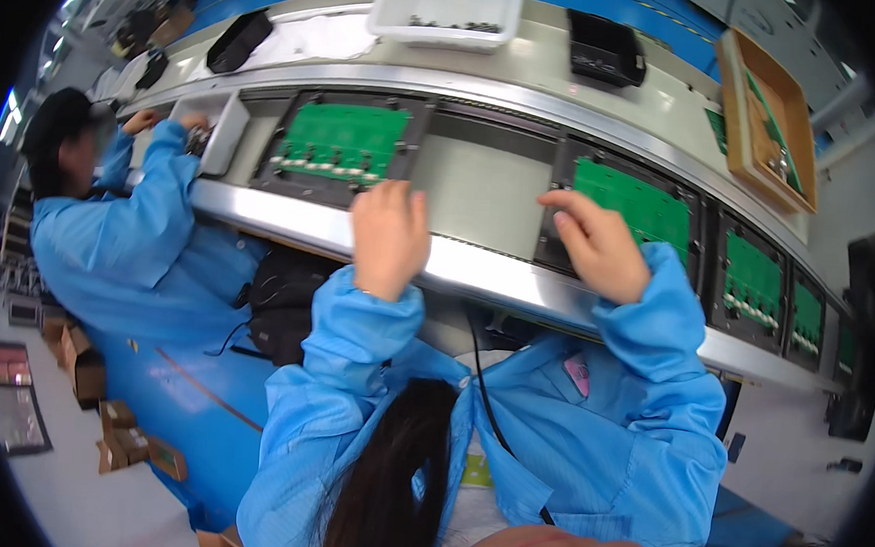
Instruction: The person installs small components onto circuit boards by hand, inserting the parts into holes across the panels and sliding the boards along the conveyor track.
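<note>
My left hand point(390, 239) reaches over the metal rail, its fingers stretched out at the lower right corner of a black carrier frame point(411, 147). In that frame lies a green circuit board point(351, 130) with a row of pale and dark parts along its near edge. My right hand point(604, 249) is at the left side of another black carrier point(562, 171), thumb and forefinger apart, nothing visible between them. This carrier bears a second green circuit board point(642, 201), partly covered by the hand. Whether either hand touches its frame I cannot tell.
Further carriers with green boards point(753, 278) continue along the line to the right. Behind it stand a white bin point(447, 28) of small dark parts, a black tray point(607, 48) and a cardboard box point(795, 165). At left, a co-worker in blue point(120, 224) reaches into a grey box point(228, 135).
</note>
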{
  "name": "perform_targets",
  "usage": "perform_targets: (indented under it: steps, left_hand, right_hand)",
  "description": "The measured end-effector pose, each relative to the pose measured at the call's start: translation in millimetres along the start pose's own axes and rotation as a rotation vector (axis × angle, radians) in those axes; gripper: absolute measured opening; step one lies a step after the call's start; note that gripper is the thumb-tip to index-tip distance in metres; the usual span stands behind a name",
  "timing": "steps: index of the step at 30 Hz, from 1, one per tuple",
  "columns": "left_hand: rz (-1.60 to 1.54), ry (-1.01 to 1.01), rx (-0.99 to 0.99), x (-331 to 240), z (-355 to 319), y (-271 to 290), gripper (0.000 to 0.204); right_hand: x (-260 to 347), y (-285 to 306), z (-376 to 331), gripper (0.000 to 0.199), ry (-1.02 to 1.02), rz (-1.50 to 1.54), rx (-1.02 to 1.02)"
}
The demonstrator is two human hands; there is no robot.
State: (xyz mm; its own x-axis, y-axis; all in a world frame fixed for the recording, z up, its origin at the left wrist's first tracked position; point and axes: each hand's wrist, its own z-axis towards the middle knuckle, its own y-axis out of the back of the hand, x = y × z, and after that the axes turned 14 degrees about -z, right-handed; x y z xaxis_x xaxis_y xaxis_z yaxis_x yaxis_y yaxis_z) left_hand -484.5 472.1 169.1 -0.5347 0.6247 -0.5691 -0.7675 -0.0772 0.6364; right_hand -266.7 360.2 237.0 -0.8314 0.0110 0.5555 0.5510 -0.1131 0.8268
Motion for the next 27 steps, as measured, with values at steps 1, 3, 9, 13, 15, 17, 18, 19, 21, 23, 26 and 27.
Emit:
perform_targets:
  steps: [1,3,9,13,15,17,18,19,21,23,26,27]
  left_hand:
    - [-0.025,-0.028,0.017,-7,-3,-3,0.021]
    - [-0.086,-0.114,0.041,-27,-10,-13,0.022]
    - [-0.181,-0.225,0.171,-61,-9,-22,0.026]
    - [-0.19,-0.241,0.23,-71,4,-21,0.027]
    - [-0.222,-0.252,0.151,-66,16,-20,0.026]
    - [-0.242,-0.261,0.118,-70,25,-22,0.025]
    - [-0.312,-0.267,0.144,-73,29,-23,0.025]
    - [-0.38,-0.272,0.168,-76,32,-24,0.025]
    - [-0.517,-0.279,0.214,-79,36,-27,0.025]
    - [-0.507,-0.295,0.232,-80,37,-29,0.025]
    - [-0.479,-0.339,0.279,-84,38,-33,0.025]
    - [-0.473,-0.339,0.276,-84,38,-34,0.025]
  right_hand:
    - [-2,2,9,0.025,0.009,0.118,0.057]
    - [-20,-2,27,0.025,-0.009,0.499,0.157]
    - [-59,-31,47,0.035,-0.205,1.722,0.373]
    - [-48,-24,37,0.045,-0.331,1.821,0.237]
    - [-20,-14,41,0.05,-0.48,1.768,0.118]
    - [-18,-12,38,0.053,-0.557,1.742,0.049]
    - [-20,-13,36,0.054,-0.528,1.771,0.068]
    - [-23,-14,35,0.055,-0.498,1.799,0.088]
    - [-28,-17,33,0.058,-0.437,1.853,0.131]
    - [-30,-19,33,0.058,-0.419,1.844,0.128]
    - [-31,-21,34,0.06,-0.366,1.81,0.124]
    - [-31,-23,35,0.06,-0.361,1.811,0.13]
